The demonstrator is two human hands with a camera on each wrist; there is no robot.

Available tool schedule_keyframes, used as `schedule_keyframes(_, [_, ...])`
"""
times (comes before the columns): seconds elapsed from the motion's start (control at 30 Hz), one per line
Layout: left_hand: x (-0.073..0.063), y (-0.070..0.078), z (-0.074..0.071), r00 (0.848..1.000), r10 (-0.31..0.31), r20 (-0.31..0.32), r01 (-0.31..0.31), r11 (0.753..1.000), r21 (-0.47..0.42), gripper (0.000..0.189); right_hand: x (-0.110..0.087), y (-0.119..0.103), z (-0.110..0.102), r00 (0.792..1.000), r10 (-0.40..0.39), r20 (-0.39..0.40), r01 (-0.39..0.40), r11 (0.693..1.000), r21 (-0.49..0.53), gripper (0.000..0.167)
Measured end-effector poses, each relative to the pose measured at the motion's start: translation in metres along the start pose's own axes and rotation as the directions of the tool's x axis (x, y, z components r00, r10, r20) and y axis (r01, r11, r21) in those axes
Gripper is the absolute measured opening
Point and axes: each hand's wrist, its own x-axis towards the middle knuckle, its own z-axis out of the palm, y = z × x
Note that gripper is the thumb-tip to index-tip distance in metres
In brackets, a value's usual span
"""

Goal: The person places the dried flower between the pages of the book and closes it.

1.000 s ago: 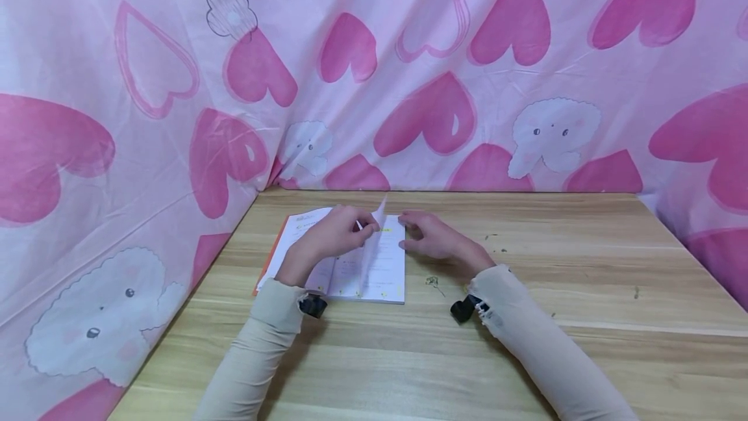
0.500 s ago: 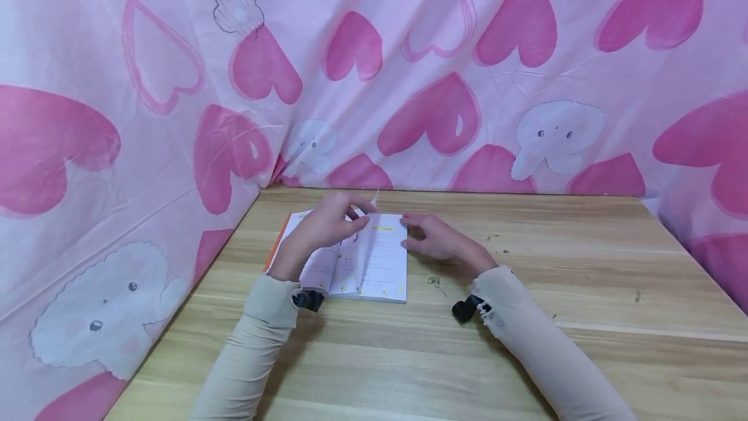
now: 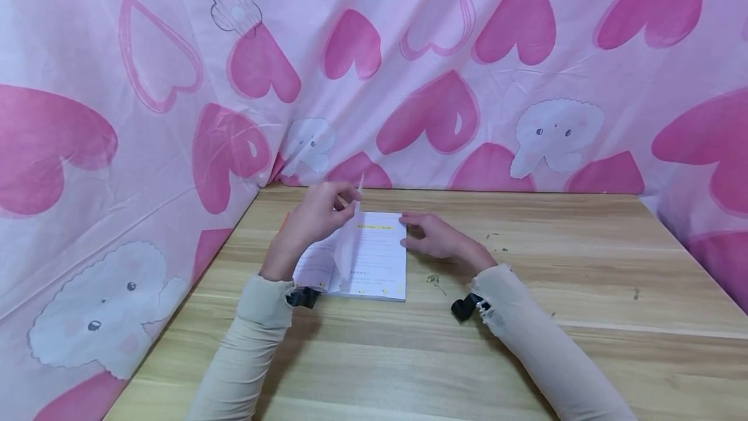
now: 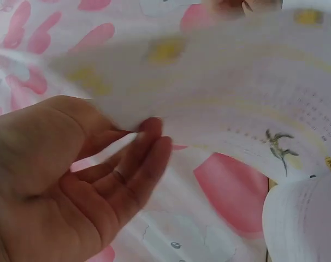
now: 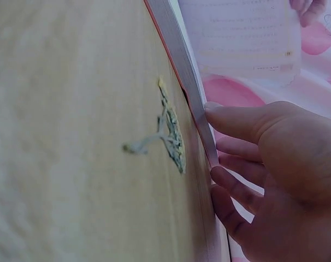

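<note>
An open book (image 3: 382,258) with printed pages and an orange-red cover lies on the table. My left hand (image 3: 318,213) pinches the upper corner of one page (image 3: 347,245) and holds it raised over the book. In the left wrist view that page curves out from between thumb and fingers, and a small dark-green sprig (image 4: 280,147) shows against it. The fingertips of my right hand (image 3: 435,236) rest against the book's right edge; in the right wrist view, the thumb (image 5: 236,119) is at the page edges.
A dried flower sprig (image 3: 433,281) lies on the wooden table (image 3: 526,252), just right of the book. Several tiny plant bits (image 3: 492,236) are scattered further right. A pink heart-patterned cloth (image 3: 432,115) hangs behind and at the left.
My left hand has moved left and slightly up with the page, uncovering more of the printed page beneath. The right hand has stayed at the book's right edge.
</note>
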Motion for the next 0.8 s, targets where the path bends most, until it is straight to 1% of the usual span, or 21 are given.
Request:
schedule_keyframes(0.1, [-0.002,-0.002,-0.004,0.999,-0.039,0.029,0.038,0.999,0.018,0.025,0.0,0.0,0.0,1.0,-0.004,-0.002,0.004,1.0,0.0,0.064])
schedule_keyframes(0.2, [-0.003,-0.005,-0.007,0.998,-0.059,0.027,0.058,0.997,0.046,0.025,0.0,0.0,0.0,1.0,-0.009,-0.002,0.009,1.0,-0.001,0.065])
schedule_keyframes(0.27, [-0.003,-0.008,-0.01,0.998,-0.067,0.003,0.066,0.995,0.068,0.024,0.0,-0.001,0.0,1.0,-0.014,-0.003,0.014,1.0,0.0,0.066])
schedule_keyframes(0.37, [-0.004,-0.013,-0.014,0.994,-0.1,-0.035,0.103,0.99,0.1,0.02,0.001,-0.001,0.001,1.0,-0.013,-0.003,0.013,1.0,0.0,0.066])
schedule_keyframes(0.47, [-0.006,-0.021,-0.018,0.99,-0.118,-0.081,0.129,0.981,0.144,0.016,0.001,-0.001,0.001,1.0,-0.016,-0.004,0.016,1.0,-0.001,0.066])
schedule_keyframes(0.6, [-0.007,-0.034,-0.021,0.977,-0.191,-0.094,0.206,0.959,0.196,0.013,0.001,0.0,0.001,1.0,-0.02,-0.005,0.02,1.0,-0.002,0.065])
schedule_keyframes(0.7, [-0.007,-0.041,-0.023,0.959,-0.276,-0.065,0.283,0.931,0.231,0.014,0.002,0.0,0.001,1.0,-0.018,-0.004,0.018,1.0,-0.004,0.065])
schedule_keyframes(0.8, [-0.008,-0.049,-0.024,0.947,-0.317,-0.044,0.317,0.91,0.266,0.014,0.001,0.0,0.001,1.0,-0.014,-0.004,0.014,1.0,-0.004,0.065])
